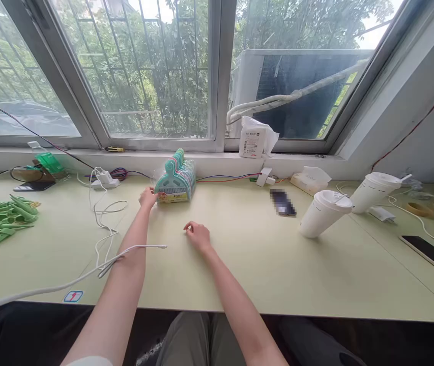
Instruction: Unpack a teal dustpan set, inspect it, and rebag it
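Note:
A row of small mini dustpan-and-brush sets (173,180), teal and pink in clear wrapping, stands upright against the back of the table. My left hand (148,197) reaches out to the left edge of the front set, its fingers closed at that edge; the far fingertips are partly hidden. Lower and to the right, my right hand (198,237) rests on the tabletop with fingers loosely bent, thumb and forefinger apart and nothing between them. A white cable (136,247) passes in front of my left forearm.
Two lidded white cups (325,216), a phone (283,202) and a tissue pack (310,180) stand or lie to the right. Green plant pieces (5,216), a green bottle (49,161) and a power strip (105,179) are left. Another person's fingers show at the right edge.

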{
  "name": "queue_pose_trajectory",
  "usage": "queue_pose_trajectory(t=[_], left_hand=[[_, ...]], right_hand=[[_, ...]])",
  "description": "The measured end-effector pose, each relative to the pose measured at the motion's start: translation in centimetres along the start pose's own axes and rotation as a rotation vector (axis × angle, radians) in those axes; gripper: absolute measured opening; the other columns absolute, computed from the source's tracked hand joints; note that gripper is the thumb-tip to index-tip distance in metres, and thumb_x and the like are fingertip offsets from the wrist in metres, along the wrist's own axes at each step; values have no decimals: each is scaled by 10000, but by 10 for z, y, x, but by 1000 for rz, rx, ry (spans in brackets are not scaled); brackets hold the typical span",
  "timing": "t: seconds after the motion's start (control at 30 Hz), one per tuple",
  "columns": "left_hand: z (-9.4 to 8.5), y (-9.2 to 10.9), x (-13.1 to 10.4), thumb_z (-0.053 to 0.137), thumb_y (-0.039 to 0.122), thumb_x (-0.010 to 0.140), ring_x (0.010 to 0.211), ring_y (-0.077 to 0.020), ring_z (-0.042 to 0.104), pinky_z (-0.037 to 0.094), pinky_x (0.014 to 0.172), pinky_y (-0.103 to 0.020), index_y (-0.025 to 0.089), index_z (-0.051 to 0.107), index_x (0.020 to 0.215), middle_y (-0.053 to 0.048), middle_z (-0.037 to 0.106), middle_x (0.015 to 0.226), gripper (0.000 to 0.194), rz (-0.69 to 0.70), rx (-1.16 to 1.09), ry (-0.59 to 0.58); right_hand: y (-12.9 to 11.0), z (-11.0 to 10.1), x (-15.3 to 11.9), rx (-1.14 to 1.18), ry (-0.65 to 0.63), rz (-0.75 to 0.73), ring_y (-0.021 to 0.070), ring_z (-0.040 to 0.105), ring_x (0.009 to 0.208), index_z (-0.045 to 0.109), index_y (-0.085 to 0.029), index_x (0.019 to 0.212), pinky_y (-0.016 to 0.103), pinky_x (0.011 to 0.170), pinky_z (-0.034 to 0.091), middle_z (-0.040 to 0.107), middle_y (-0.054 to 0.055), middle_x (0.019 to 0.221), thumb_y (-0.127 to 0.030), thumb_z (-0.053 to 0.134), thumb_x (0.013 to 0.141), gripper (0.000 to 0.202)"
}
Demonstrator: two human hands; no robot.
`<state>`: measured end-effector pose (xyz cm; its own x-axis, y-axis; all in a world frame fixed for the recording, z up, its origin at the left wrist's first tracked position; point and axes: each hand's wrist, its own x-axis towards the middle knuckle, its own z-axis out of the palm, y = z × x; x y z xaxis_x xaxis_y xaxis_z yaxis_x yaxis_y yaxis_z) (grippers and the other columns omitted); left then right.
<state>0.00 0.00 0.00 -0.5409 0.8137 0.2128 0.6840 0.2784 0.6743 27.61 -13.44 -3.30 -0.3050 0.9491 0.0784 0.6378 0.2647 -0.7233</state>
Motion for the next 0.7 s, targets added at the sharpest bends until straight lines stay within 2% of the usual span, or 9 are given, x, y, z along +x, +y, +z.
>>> queue_pose_trajectory(t=[0.07,0.13,0.23,0.3,0.4,0.5,0.6,0.7], left_hand=[[1,-1,-3,755,409,639,1167,-352,493,382,940,-482,204,561,834,-123,645,1053,344,31,45,76],[0,-3,-9,770,432,608,1126,-332,524,400,931,-459,197,559,784,-120,646,1028,361,56,6,77],[-1,-2,-23,796,440,553,916,-252,623,468,835,-388,178,543,786,-93,666,899,433,35,-227,-77],[-1,2,-40,807,438,531,815,-215,646,498,757,-356,165,545,875,-70,674,834,511,2,-437,-205],[0,14,-77,816,418,521,783,-210,662,514,721,-348,150,561,1045,-74,693,839,642,2,-657,-397],[3,29,-117,812,375,517,762,-219,660,520,711,-347,122,640,983,-94,700,837,557,5,-719,-615],[12,44,-150,777,342,555,681,-175,631,505,645,-297,102,668,848,-65,674,740,394,-18,-772,-669],[26,59,-172,755,320,569,604,-128,584,465,570,-250,106,666,868,-35,655,707,378,-33,-913,-626]], right_hand=[[0,-1,0,-6,-12,-1,112,538,665,660,-284,902,212,583,315,626,-35,727,-173,457,845,238],[0,-1,1,-19,-15,-6,115,549,679,661,-284,902,214,589,321,633,-32,733,-179,465,848,229],[0,-2,1,-33,-7,-13,124,563,694,661,-281,907,217,604,340,635,-26,728,-194,471,859,214],[0,-1,1,-28,21,-33,130,571,700,651,-279,942,219,622,361,639,-21,742,-190,457,873,224],[-3,-1,-3,-39,153,-87,144,591,803,623,-261,1035,231,712,398,668,8,873,-177,419,900,259],[-7,-4,-11,-58,278,-169,169,563,995,598,-220,1114,254,853,391,659,58,1051,-194,384,930,283],[-10,-10,-22,-56,311,-212,179,539,1027,591,-190,1129,266,897,364,649,73,1080,-218,346,954,302],[-14,-16,-32,-104,376,-206,188,510,1067,604,-193,1107,294,950,312,630,78,1106,-238,325,968,315]])
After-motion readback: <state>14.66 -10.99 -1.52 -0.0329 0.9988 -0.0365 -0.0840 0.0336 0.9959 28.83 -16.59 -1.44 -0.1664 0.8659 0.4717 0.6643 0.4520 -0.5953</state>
